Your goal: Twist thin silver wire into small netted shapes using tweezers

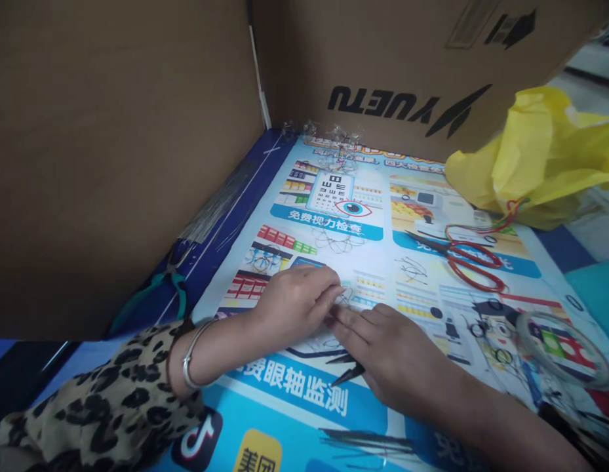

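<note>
My left hand (301, 298) is closed, thumb and forefinger pinched together over the printed sheet. Fine loops of thin wire (347, 295) show beside its fingertips. My right hand (387, 344) meets it from the right, its fingers also pinched at the same spot. What lies between the fingertips is mostly hidden, but it looks like thin wire. From under my right palm stick out the two dark pointed tips of a tool (351, 373); the rest of that tool is covered. Short dark wire pieces (366, 440) lie in front of my hands.
Red-handled scissors (476, 265) lie at right, near a yellow bag (535, 157) and a clear ring-shaped roll (564, 351). Teal-handled pliers (174, 282) and a bundle of straight wires (218, 206) lie at left. Cardboard walls (383, 59) stand behind; bent wire shapes (338, 157) rest near them.
</note>
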Demonstrator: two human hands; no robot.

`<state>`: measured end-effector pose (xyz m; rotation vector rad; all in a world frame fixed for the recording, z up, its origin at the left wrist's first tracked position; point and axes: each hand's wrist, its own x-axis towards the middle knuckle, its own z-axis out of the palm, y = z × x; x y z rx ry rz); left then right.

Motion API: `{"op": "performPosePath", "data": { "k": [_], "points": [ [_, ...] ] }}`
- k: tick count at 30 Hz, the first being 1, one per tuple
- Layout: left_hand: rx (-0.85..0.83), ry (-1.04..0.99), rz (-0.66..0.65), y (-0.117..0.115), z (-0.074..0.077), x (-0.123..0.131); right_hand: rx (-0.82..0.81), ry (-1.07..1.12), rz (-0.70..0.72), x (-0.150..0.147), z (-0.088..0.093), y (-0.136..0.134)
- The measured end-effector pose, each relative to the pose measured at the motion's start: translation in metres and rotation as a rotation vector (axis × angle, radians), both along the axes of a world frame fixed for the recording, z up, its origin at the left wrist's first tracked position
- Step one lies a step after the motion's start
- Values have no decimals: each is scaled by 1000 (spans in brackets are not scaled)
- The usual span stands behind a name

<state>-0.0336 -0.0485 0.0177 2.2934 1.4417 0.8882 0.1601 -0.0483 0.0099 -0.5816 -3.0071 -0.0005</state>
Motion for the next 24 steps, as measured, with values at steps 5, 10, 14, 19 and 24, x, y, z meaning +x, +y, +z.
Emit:
{"op": "performPosePath", "data": {
  "k": [5, 10, 14, 19, 24],
  "points": [
    [-44, -39, -21, -4, 5, 4, 129, -5, -82, -3, 0, -6],
    [-135, -140, 43, -4, 9, 5, 271, -58, -97, -5, 0, -6],
    [-133, -180, 81, -2, 8, 3, 253, -47, -71, 0, 1, -3],
    [-91, -148, 111, 2, 6, 0, 166, 5, -14, 4, 4, 0],
    [-113, -164, 55, 0, 4, 1, 160, -3, -42, 2, -1, 4]
  ]
}}
